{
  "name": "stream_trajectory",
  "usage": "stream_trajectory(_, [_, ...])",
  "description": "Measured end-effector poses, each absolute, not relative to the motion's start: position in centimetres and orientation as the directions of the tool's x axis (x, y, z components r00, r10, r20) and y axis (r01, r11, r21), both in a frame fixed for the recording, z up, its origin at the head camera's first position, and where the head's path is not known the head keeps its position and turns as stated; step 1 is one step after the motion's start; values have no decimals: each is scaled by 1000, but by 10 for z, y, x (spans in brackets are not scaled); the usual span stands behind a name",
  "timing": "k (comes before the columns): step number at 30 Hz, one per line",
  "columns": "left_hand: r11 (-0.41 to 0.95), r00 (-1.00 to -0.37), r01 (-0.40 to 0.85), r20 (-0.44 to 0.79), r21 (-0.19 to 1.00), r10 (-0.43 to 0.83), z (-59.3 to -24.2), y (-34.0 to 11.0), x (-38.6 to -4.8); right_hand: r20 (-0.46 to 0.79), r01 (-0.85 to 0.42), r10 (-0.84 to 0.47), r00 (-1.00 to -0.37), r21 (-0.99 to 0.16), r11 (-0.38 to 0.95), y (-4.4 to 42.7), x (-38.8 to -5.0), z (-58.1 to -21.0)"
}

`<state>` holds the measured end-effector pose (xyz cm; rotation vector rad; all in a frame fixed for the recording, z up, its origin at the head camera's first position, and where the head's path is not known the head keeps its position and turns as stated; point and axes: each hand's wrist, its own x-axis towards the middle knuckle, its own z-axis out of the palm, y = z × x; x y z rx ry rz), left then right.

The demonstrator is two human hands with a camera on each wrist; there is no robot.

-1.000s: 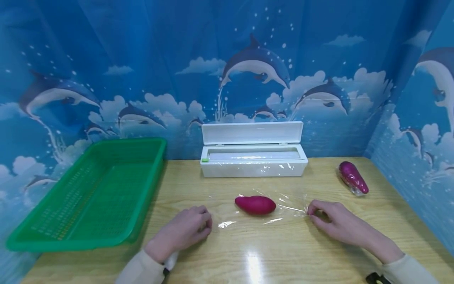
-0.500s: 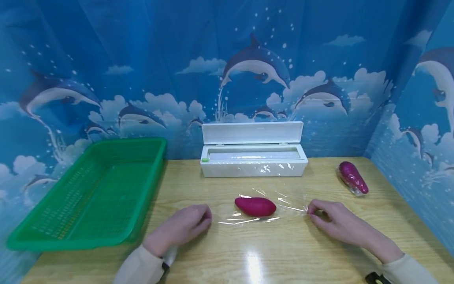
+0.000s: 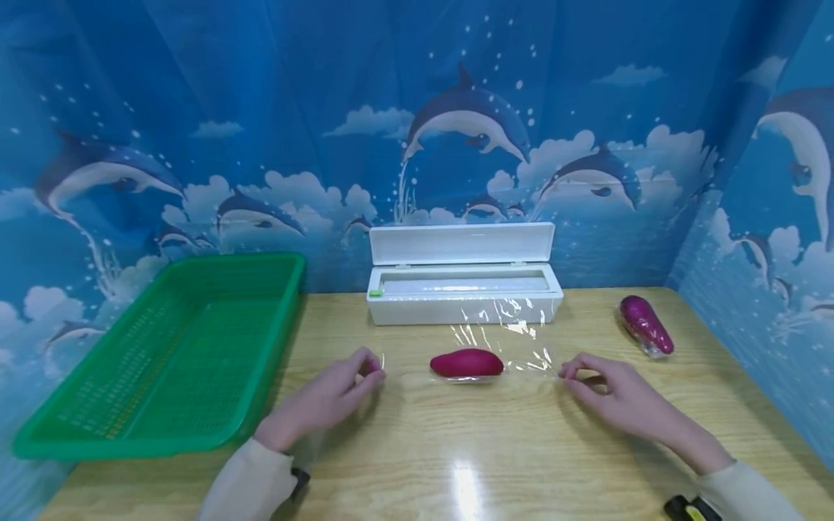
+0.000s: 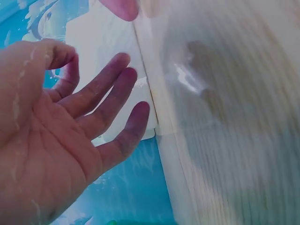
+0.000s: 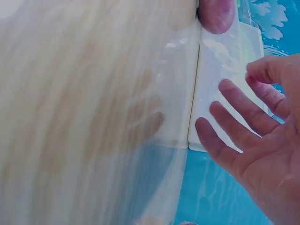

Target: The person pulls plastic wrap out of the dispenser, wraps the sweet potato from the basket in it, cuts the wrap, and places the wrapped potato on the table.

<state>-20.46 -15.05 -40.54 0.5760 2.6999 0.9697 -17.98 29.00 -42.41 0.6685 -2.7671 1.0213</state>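
A dark pink sweet potato (image 3: 466,363) lies on a sheet of clear cling film (image 3: 541,359) in the middle of the table. To its left, my left hand (image 3: 332,394) pinches the film's edge between thumb and forefinger; the left wrist view shows the other fingers (image 4: 124,136) spread loosely. On the right side, my right hand (image 3: 615,396) pinches the opposite edge with thumb and forefinger. Film spans the space between both hands, and its glints reach up in front of the box. The sweet potato's end (image 5: 216,14) shows at the top of the right wrist view.
Behind the film stands a white cling film box (image 3: 465,307), lid raised, with a green slider (image 3: 375,293). A green basket (image 3: 250,405) is at left. A wrapped purple eggplant (image 3: 645,323) lies at the right of the wooden table (image 3: 521,470). Dolphin-printed curtains enclose the back and right.
The film's glints have shifted up from around the sweet potato to in front of the box. My left hand has risen slightly, and the sweet potato sits a little farther back.
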Motion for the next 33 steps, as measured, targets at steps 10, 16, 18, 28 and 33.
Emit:
stream_trajectory(10, [619,-968,97,-70,779,240,-406,-139,-224,121,-236,-235,-964,-796,557,281,-195,-419])
stream_trajectory(16, [553,-975,78,-52,829,216,-410,-138,-236,44,-127,-201,-979,-899,420,280,-207,-425])
stream_trajectory(18, [543,-974,86,-43,835,221,-411,-137,-239,23,-97,-189,-982,-914,393,279,-211,-428])
stream_trajectory(28, [569,-986,52,-48,820,159,-418,-126,-261,-44,-15,-116,-992,-886,463,269,-226,-429])
stream_trajectory(33, [617,-988,94,-1,782,153,-423,-126,-265,-77,29,-67,-995,-844,535,265,-233,-426])
